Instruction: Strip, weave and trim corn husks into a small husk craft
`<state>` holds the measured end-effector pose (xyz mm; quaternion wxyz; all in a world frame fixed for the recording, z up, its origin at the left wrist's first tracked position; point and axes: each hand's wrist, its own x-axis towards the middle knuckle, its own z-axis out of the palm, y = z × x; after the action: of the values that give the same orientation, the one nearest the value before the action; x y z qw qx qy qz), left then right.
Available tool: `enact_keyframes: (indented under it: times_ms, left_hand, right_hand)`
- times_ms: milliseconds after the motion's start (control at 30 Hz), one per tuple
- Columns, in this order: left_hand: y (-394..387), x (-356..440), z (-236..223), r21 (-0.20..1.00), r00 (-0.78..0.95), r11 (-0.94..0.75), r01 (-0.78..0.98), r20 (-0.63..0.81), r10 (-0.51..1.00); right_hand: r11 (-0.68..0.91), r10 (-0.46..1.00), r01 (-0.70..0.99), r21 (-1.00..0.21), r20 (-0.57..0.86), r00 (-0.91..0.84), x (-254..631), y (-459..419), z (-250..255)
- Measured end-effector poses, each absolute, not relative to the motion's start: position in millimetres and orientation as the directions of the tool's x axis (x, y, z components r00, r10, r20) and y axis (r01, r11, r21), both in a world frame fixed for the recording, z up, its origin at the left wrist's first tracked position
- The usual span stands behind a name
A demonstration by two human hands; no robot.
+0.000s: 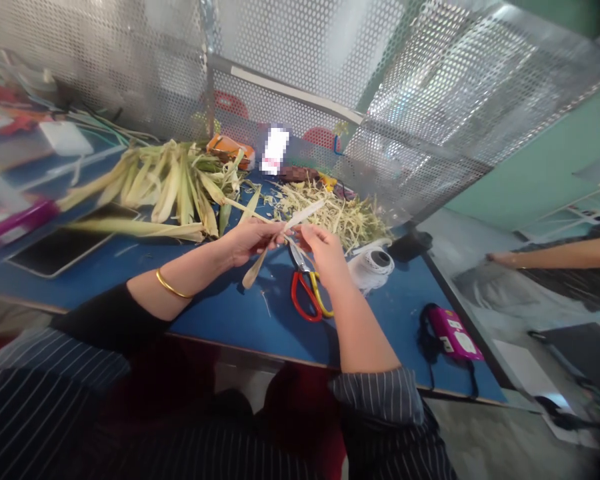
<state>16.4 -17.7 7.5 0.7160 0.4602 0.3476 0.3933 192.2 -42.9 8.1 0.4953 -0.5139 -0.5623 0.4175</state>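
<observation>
Both hands meet over the blue table (260, 327), working on pale corn husk strips (305, 213) that cross between the fingertips. My left hand (255, 240) pinches the strips from the left; one husk end hangs below it. My right hand (320, 243) is closed on them from the right, its fingertips close to the left ones. Scissors (306, 297) with one red and one yellow handle lie under the hands, blades partly hidden. A heap of long husks (180, 180) spreads to the left, and a pile of shredded husk (335, 210) lies behind the right hand.
A white thread spool (373, 269) stands right of my right wrist, with a black roll (411, 245) beyond. A magenta box (455, 333) with a black cord sits at the right edge. A dark tablet-like slab (65, 247) lies left. Perforated metal panels (300, 60) rise behind; another person's arm (570, 257) shows right.
</observation>
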Motion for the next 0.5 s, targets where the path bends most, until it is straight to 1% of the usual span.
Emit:
enact_keyframes:
  times_ms: [67, 100, 167, 267, 367, 433, 500]
  left_hand:
    - [-21, 18, 8, 0.937, 0.505, 0.279, -0.21, -0.141, 0.851]
    - [-23, 18, 9, 0.946, 0.515, 0.271, -0.179, -0.145, 0.845]
    - [-27, 20, 9, 0.967, 0.511, 0.231, -0.111, -0.144, 0.847]
    - [-32, 22, 10, 0.986, 0.519, 0.162, -0.036, -0.12, 0.846]
    - [-36, 25, 9, 0.992, 0.553, 0.121, -0.034, -0.082, 0.829]
    - [-37, 26, 7, 0.993, 0.576, 0.11, -0.041, -0.067, 0.814]
    - [-36, 27, 4, 0.993, 0.59, 0.11, -0.034, -0.069, 0.804]
  right_hand:
    - [0.075, 0.996, -0.005, -0.997, 0.075, 0.044, 191, -42, 6]
    - [0.066, 0.997, -0.052, -0.996, 0.064, 0.04, 190, -42, 6]
    - [0.055, 0.998, -0.087, -0.995, 0.053, 0.022, 187, -43, 4]
    - [0.056, 0.998, -0.086, -0.995, 0.055, 0.011, 183, -44, 2]
    - [0.125, 0.99, -0.057, -0.991, 0.121, 0.072, 181, -43, -2]
    - [0.168, 0.976, -0.011, -0.986, 0.165, 0.142, 181, -40, -6]
    - [0.16, 0.976, 0.065, -0.985, 0.167, 0.141, 182, -38, -8]
